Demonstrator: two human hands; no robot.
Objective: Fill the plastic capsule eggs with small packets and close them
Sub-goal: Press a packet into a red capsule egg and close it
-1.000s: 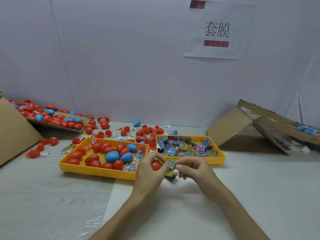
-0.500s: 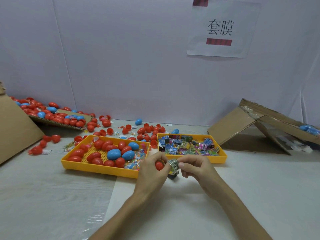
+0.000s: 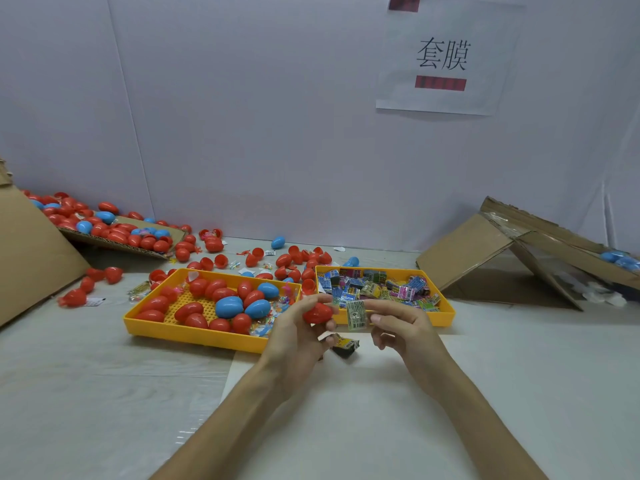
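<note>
Loading a packet into an egg

Our left hand (image 3: pixel 294 337) grasps a red plastic capsule egg (image 3: pixel 318 313) in its fingers above the worktop (image 3: pixel 346 410). Our right hand (image 3: pixel 405 327) pinches a small silvery printed packet (image 3: pixel 356 315) just beside it. Next, we judge, it needs tucking inside. Half a second ago they sat closer.

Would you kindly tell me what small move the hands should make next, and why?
Probably slide the small pale printed packet leftward into the red plastic capsule egg. The right hand pinches the packet right beside the egg, which the left hand grips, and the packet is not yet inside. Whether the egg's opening faces the packet is unclear.
</note>
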